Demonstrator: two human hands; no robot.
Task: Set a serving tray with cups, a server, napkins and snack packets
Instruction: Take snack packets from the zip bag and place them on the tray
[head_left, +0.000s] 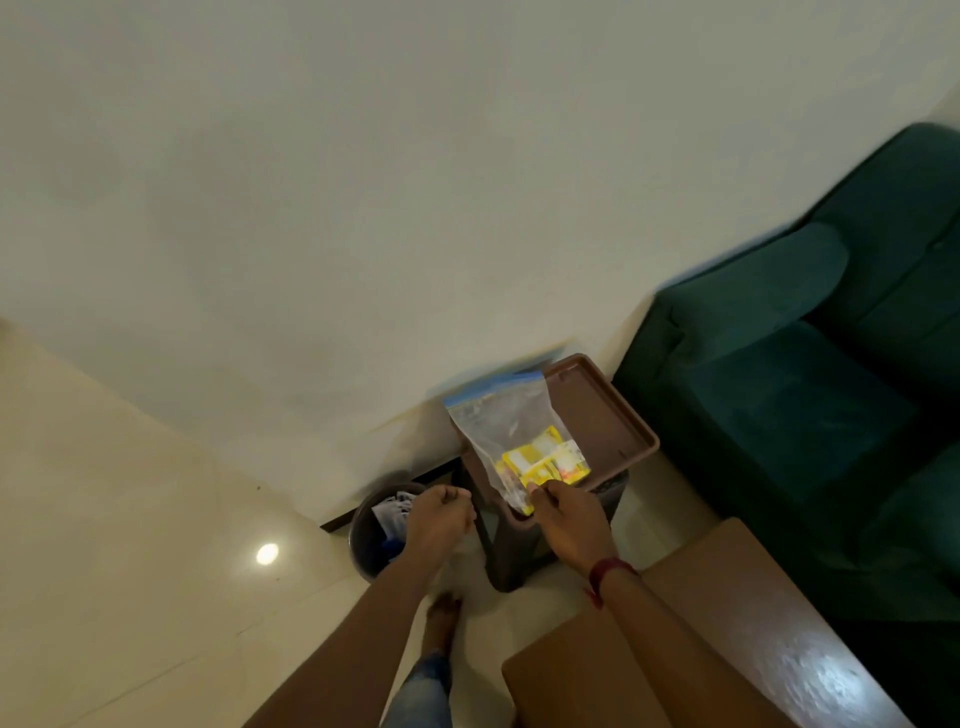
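A brown serving tray (608, 410) lies on a dark stool by the wall. Over its near left part stands a clear zip bag (498, 415) with a blue seal, holding yellow snack packets (545, 460) at its bottom. My right hand (569, 514) pinches the bag's lower edge at the packets. My left hand (439, 517) hovers just left of the stool with fingers curled shut, above the bin; nothing shows in it. No cups, server or napkins are in view.
A dark waste bin (363, 545) with paper inside stands left of the stool (511, 556). A green sofa (810, 395) fills the right side. A brown table (727, 639) sits at the lower right. My foot (441, 618) rests on the pale floor.
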